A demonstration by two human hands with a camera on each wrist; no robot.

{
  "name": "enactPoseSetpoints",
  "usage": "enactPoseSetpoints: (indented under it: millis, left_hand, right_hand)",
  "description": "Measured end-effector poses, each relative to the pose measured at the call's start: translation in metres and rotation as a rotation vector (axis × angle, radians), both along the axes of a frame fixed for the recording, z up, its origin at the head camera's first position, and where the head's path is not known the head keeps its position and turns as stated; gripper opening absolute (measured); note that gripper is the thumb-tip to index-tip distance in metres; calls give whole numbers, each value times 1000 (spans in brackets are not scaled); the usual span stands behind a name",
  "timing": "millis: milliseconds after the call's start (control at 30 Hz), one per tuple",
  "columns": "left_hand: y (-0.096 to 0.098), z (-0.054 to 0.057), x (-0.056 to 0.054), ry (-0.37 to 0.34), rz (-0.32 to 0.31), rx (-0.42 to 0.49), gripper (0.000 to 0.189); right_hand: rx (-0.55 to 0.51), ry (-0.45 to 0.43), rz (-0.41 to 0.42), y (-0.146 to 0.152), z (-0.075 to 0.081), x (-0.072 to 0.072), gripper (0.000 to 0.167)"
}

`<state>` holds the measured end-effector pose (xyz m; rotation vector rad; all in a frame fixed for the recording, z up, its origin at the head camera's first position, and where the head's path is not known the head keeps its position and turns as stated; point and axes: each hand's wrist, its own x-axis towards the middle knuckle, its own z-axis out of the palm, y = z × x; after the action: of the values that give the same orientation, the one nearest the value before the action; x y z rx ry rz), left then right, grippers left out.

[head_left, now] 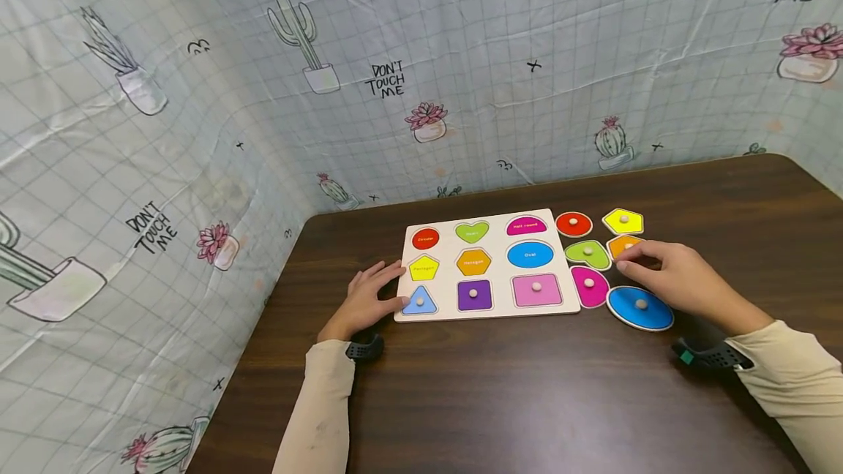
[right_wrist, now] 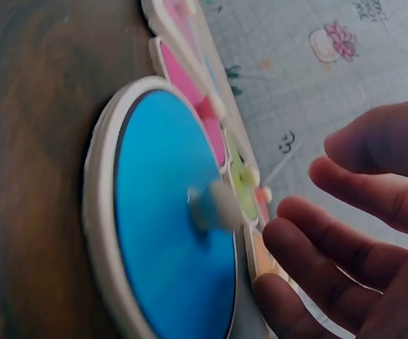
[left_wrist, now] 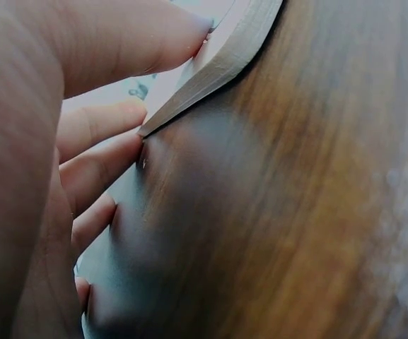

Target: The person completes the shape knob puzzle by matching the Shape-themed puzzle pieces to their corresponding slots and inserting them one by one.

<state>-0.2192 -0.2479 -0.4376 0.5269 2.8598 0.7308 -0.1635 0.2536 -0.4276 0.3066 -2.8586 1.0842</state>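
Observation:
A white shape-puzzle board [head_left: 500,271] lies on the table. My left hand [head_left: 365,298] rests at its left edge, the thumb [left_wrist: 140,42] over the near corner and the fingers spread against the side. A blue triangle [head_left: 419,301], purple square [head_left: 474,295] and pink rectangle [head_left: 536,290] with knobs sit in their slots. My right hand [head_left: 678,280] hovers over the orange piece [head_left: 619,245], partly hiding it; its fingers [right_wrist: 317,275] are loosely bent with nothing visible between them. Just below it lies the blue oval piece [head_left: 635,307], its knob large in the right wrist view.
Right of the board lie the red circle [head_left: 574,224], yellow pentagon [head_left: 622,221], green heart [head_left: 582,254] and magenta half-round [head_left: 586,285] pieces. The board's other slots show printed coloured shapes. A patterned curtain [head_left: 487,79] hangs behind the dark wooden table [head_left: 474,401].

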Motion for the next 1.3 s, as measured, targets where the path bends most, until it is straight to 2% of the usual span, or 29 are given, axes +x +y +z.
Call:
enactPoseSetpoints:
  millis: [633,933,1067,1300]
  left_hand:
    - [1,3,0,-7,11,2,67]
    - [0,2,2,-11,2,0,67]
    - [1,3,2,-3,3,10,66]
    - [1,3,2,5,2,8,65]
  right_hand:
    - [55,18,48,19,-9,12,21]
    - [81,74,150,25,-17,17,10]
    - [88,92,177,27,-18,17,12]
    - [94,-10,234,29,-14,16,16]
